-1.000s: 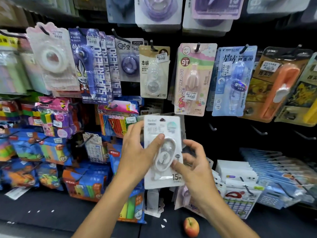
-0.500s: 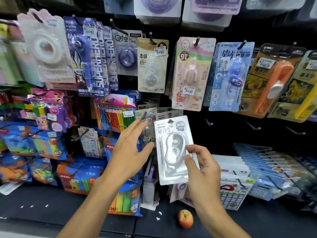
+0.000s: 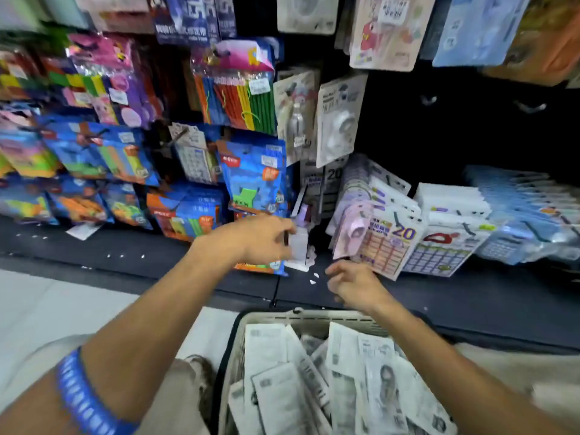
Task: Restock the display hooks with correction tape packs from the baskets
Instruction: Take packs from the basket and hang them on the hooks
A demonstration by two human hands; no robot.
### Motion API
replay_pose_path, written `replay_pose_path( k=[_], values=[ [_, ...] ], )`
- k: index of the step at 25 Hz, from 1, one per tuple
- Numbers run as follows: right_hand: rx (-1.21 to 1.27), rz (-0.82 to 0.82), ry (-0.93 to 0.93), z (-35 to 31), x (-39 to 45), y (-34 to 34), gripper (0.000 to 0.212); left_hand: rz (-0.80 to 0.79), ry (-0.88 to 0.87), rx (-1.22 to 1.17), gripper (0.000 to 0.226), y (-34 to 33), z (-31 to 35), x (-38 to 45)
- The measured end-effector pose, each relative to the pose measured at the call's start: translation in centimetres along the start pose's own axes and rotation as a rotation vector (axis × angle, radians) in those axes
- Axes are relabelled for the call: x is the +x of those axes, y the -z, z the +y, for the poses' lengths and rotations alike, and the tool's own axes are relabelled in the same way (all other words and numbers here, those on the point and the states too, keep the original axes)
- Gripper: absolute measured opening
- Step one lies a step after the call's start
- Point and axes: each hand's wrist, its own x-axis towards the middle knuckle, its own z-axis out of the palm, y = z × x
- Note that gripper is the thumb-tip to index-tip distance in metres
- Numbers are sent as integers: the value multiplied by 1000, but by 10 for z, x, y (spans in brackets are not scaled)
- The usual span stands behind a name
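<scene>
Packs of correction tape are lying flat in the basket directly below both hands; the right hand, loosely curled and holding nothing, is hovering nearer its rim, while the left hand is reaching toward a small white pack on the shelf edge, its grip lost in blur

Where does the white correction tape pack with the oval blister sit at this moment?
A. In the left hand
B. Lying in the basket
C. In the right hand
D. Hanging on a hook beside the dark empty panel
D: the white pack hangs on the display, well above both hands, and neither hand touches it.
</scene>
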Motion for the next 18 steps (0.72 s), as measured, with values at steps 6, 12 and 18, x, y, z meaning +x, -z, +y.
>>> replay_pose_path(
  k=[6,12,18],
  values=[
    [-603,-417,149,107,-33,-112,64,-499,25,200,51,-114,-33,-25],
    [-353,-157,9,105,-31,-149,64,-600,166,188,51,-156,-73,-51],
    [-162,-476,-294,107,-30,-150,70,-495,111,119,53,-158,-66,-45]
  ],
)
